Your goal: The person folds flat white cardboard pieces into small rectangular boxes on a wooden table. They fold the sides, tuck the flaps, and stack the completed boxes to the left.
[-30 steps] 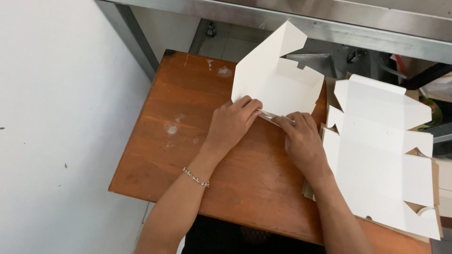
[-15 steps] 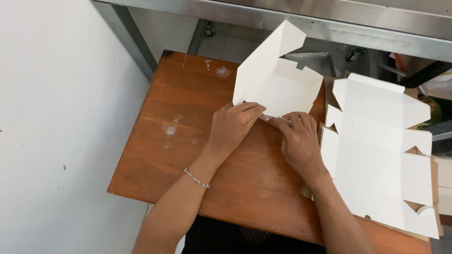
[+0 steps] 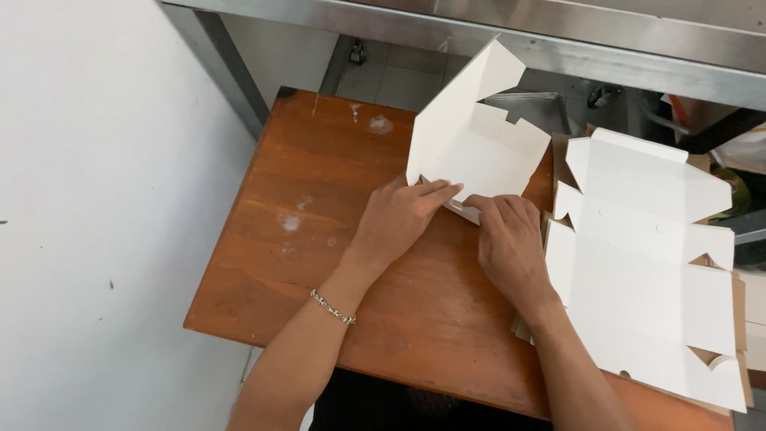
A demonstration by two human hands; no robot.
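A white cardboard box blank (image 3: 471,148), partly folded with its far panels standing up, rests on a brown wooden table (image 3: 319,207). My left hand (image 3: 399,217) presses its fingers flat on the near left edge of the box. My right hand (image 3: 507,239) pinches the near edge of the same box just to the right, its fingers curled over the fold. A thin chain bracelet (image 3: 333,306) sits on my left wrist.
A stack of flat white box blanks (image 3: 646,263) lies on the table's right side, beside my right forearm. A steel frame (image 3: 495,36) runs along the far side above a tiled floor. A white wall is at the left.
Both hands stay on the near edge of the box; the left fingers have slid a little right along the fold. The box panels stand as before.
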